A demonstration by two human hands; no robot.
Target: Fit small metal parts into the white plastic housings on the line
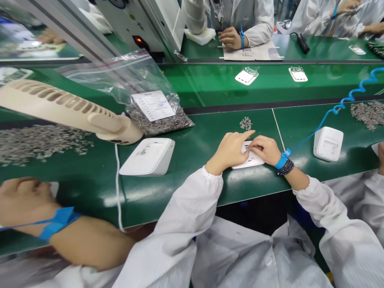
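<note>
- A green bench [192,160] is seen, with parts laid along it.
- A white casing [247,161] is held flat on the bench under both hands.
- The left hand [229,151] is pressed over it, fingers extended.
- The right hand [264,150] is curled onto its top; whether a small part is pinched cannot be told.
- Small metal parts [246,123] are heaped just beyond.

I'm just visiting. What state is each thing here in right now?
Left hand: fingers resting on the white case
Right hand: fingertips on the white case
White case: lying flat under both hands
Second white case: untouched
Plastic bag: full of small grey parts
Red light: lit
Wrist strap: fastened
</note>
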